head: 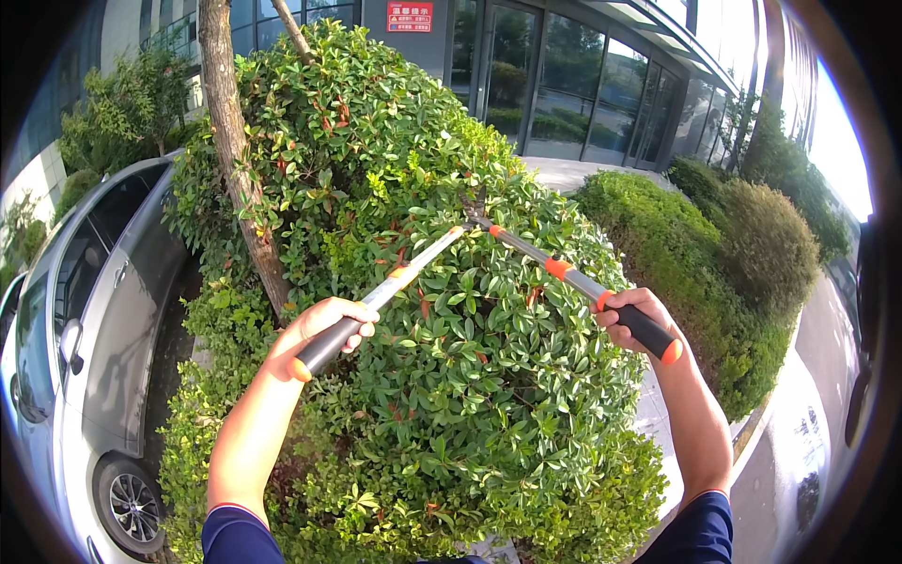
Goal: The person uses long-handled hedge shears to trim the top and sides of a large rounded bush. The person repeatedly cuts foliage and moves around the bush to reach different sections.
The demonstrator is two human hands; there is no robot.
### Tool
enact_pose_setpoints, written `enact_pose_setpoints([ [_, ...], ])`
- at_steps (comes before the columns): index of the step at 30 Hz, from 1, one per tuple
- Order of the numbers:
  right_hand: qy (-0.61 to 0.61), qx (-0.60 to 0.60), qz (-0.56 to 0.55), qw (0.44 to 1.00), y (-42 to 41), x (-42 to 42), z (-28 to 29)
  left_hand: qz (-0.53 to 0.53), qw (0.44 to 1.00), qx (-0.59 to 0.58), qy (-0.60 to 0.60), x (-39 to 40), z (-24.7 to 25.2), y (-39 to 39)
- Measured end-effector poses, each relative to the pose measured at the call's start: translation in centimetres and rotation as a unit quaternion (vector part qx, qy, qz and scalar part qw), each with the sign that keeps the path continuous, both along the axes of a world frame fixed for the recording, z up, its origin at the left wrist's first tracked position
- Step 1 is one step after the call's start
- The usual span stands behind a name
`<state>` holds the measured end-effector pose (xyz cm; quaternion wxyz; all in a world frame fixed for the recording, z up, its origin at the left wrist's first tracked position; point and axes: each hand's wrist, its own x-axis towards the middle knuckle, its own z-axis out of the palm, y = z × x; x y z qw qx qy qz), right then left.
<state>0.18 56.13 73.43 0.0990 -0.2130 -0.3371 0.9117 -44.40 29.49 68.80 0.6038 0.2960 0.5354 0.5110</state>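
My left hand grips the left black handle of a pair of long-handled hedge shears, whose grey tubes carry orange collars and end caps. The other black handle is held in my right hand. Both arms reach forward, with the handles spread apart. At the far end the blades lie among the upper leaves of a large rounded green shrub; leaves partly hide them, so their gap is hard to make out. Some reddish-brown leaves dot the shrub.
A tree trunk rises from the shrub's left side. Close on the left stands a silver car. A glass-fronted building with a red sign bearing writing lies beyond. Low hedges and a paved road run along the right.
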Motion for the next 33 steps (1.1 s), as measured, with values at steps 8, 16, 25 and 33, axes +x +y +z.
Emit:
enact_pose_setpoints([
  [8,-0.029,0.038,0.011,0.999,7.2,-4.4,-2.5,0.026,0.998,0.031,0.038,0.2,-2.2,7.8],
  [16,-0.123,0.226,-0.112,0.96,0.1,-15.3,-6.8,0.099,0.995,0.029,-0.014,7.4,-8.0,10.1],
  [25,-0.049,0.134,-0.092,0.985,-6.8,2.2,-5.1,0.01,1.0,0.007,-0.022,6.0,-2.1,-1.0],
  [33,0.093,-0.036,-0.034,0.994,0.3,7.0,-9.7,-0.059,0.989,-0.025,0.133,5.7,0.2,5.0],
])
